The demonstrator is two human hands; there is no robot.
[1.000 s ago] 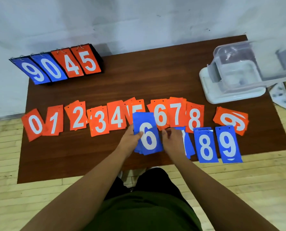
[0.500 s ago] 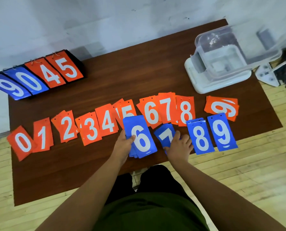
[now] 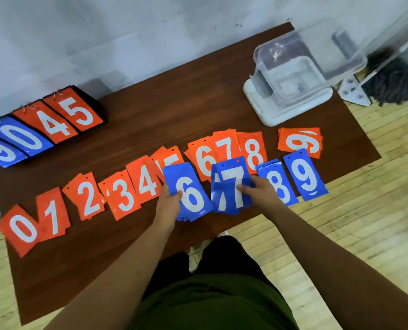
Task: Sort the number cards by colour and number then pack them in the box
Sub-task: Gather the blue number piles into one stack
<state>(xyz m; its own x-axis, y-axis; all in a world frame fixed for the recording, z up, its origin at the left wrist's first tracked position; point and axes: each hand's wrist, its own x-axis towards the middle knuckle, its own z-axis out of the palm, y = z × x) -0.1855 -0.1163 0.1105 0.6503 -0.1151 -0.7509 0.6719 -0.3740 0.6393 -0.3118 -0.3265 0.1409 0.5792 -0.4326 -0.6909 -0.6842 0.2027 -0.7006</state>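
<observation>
Left hand (image 3: 168, 204) grips a fanned blue stack (image 3: 191, 196) topped by 6. Right hand (image 3: 263, 191) pinches the glossy blue 7 card (image 3: 230, 186) beside it. Flat orange cards (image 3: 124, 198) line the dark wooden table (image 3: 150, 110). The clear plastic box (image 3: 300, 67) stands far right.

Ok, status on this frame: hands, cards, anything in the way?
Left hand grips blue stack, 6 on top. Right hand pinches blue 7 card. It overlaps orange 7 pile.

Bare forearms, olive-green top (image 3: 217, 303), black trousers (image 3: 222, 258)
</observation>
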